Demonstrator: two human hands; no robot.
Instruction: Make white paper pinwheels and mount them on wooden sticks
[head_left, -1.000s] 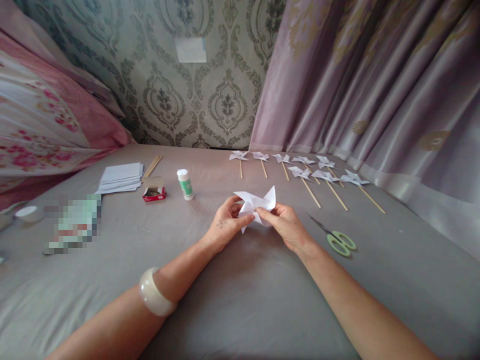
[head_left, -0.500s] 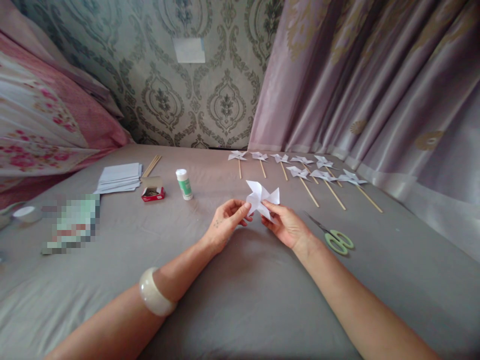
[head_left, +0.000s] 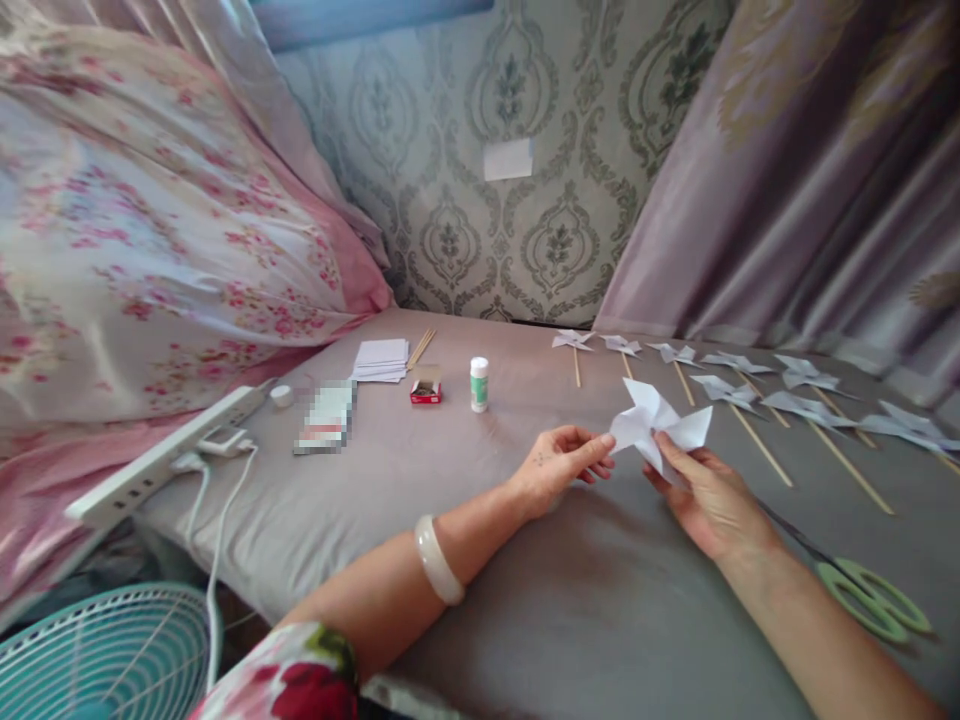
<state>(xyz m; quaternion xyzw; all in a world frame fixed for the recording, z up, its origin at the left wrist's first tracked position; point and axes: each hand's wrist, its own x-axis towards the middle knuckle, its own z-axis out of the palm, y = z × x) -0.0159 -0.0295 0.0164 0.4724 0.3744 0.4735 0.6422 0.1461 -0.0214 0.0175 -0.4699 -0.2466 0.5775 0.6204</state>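
A white paper pinwheel [head_left: 643,415] with folded, pointed blades is up in front of me, and no stick shows on it. My right hand [head_left: 709,490] is closed on it, thumb pressed near its centre and the fingers behind. On the other side my left hand [head_left: 562,465] has its thumb tip at the left blade's edge, with its fingers curled below. Scissors [head_left: 862,590] with green handles lie beside my right forearm. Finished pinwheels on sticks [head_left: 757,440] lie in rows beyond my right hand.
Further back stand a glue stick [head_left: 479,388] and a small red box [head_left: 426,390] with little things inside. Paper sheets [head_left: 380,360] and wooden sticks [head_left: 422,348] lie at the rear. At left are a power strip [head_left: 165,455] with cables and a teal fan [head_left: 105,660].
My view has swung left, bringing the power strip and fan into sight. Both hands still hold the paper pinwheel, now further right in view; my left hand sits nearer the blade's tip.
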